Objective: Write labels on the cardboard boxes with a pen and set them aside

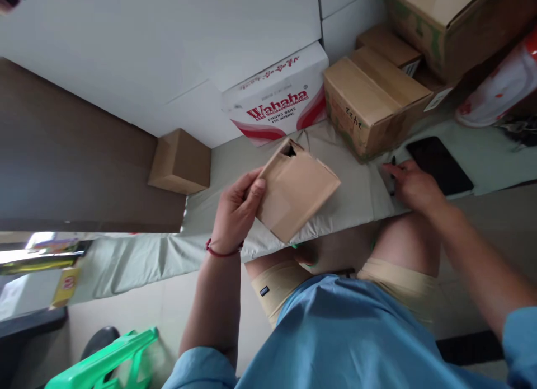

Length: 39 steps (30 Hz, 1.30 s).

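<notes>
My left hand is closed on the left side of a small brown cardboard box, with the thumb on its near face. The box is tilted above the cloth-covered table, and a torn dark hole shows at its top edge. My right hand is down at the table, its fingers curled around a thin black pen; the fingertips partly cover it. Just right of that hand lies a black tablet, screen up.
A white Wahaha carton stands against the wall. Right of it are a taped cardboard box and a larger carton. Another small box sits left, beside a brown panel. A green plastic stool is on the floor.
</notes>
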Motion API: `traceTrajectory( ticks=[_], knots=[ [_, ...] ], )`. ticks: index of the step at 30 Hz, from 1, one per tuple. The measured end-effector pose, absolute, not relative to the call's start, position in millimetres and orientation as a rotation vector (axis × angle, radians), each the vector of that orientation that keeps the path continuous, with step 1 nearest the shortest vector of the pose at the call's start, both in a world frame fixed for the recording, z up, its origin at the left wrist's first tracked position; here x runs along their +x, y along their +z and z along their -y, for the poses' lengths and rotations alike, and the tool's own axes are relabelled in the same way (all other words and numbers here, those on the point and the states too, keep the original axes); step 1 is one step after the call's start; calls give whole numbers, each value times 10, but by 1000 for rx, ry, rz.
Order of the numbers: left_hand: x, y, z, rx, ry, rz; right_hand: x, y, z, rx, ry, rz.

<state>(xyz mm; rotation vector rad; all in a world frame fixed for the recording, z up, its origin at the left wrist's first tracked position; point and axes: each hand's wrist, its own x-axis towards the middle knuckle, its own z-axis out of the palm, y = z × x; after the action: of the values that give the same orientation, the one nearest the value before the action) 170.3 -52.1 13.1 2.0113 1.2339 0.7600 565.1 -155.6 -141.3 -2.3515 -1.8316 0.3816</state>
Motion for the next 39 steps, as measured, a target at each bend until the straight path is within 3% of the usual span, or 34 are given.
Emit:
traceTrajectory(
  ticks=[6,9,15,19,22,28,35,39],
  knots=[
    [1867,169,550,2539,1078,-978,5860,-1300,1269,-2297,482,1824],
    [1985,214,530,2706,847,-907,5939,-1283,1148,-2252,562,1832],
    [2125,184,498,2709,520,-1219,5799,-1073,1376,-2003,579,1875],
    [2083,76,399,2722,453,-1278,5738,-831,1522,-1772,401,1593],
    [2033,119,351,2735,429,-1295,5703,-638,1495,-1610,486,1255],
    [1909,394,622,2816,281,-508,5407,-248,1471,-1206,803,809],
    [1978,329,958,2724,700,-551,4772,127,1463,-1003,1004,967],
    [2089,178,1113,2790,736,-552,4514,209,1320,-1132,910,1184]
  ],
)
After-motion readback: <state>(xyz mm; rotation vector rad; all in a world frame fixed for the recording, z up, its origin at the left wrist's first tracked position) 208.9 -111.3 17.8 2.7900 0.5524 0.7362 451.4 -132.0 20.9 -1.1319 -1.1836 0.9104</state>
